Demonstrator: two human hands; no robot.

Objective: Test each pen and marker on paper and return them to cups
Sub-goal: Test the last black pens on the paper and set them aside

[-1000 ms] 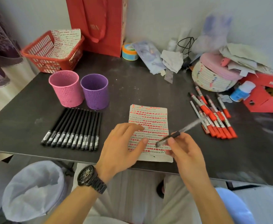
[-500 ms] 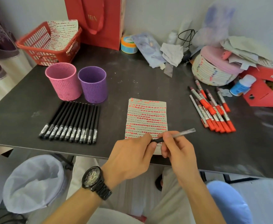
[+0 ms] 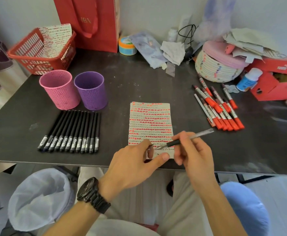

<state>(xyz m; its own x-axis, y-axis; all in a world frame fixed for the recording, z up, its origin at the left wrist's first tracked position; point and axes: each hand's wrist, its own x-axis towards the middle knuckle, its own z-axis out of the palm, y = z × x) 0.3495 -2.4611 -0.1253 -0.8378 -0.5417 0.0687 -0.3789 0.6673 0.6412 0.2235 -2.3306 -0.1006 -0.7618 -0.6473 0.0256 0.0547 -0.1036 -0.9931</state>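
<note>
At lower centre our right hand (image 3: pixel 195 155) pinches the clear-barrelled black-grip pen (image 3: pixel 202 133) over the red-dashed paper sheet (image 3: pixel 149 120) — left hand (image 3: pixel 130 166) seemingly pinching its cap (image 3: pixel 149 151) — so we stroke lightly on the bare bottom margin.

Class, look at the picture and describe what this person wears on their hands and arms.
The left hand and right hand are bare: no gloves, no rings that show. No sleeve is in view on either arm. On the left wrist sits a black wristwatch with a round dark dial and a link band. The right wrist carries nothing.
</note>
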